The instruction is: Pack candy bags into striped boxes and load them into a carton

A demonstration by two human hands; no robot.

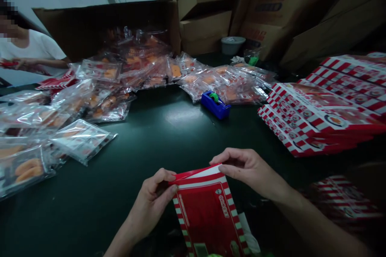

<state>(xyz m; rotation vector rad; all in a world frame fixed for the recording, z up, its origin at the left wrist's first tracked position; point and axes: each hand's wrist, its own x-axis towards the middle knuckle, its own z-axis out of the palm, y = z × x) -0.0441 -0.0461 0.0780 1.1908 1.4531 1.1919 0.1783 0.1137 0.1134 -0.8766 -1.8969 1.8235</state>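
A flat red-and-white striped packaging box (pixel 203 209) is held upright at the near table edge, its top end toward me. My left hand (pixel 153 196) pinches the top left corner between thumb and fingers. At the top right corner, my right hand (pixel 250 168) grips the edge the same way. Along the top, the red flap and the white strip stand slightly apart at the right. The lower end of the box runs out of view, and a white piece shows behind its right side.
Clear plastic packs (pixel 81 138) with orange pieces are heaped left and behind. A blue tape dispenser (pixel 215 104) stands mid-table. Stacks of striped boxes (pixel 319 116) lie right. Cardboard cartons (pixel 208 28) and a grey tub (pixel 233 45) stand behind. Another person (pixel 33 50) is at far left.
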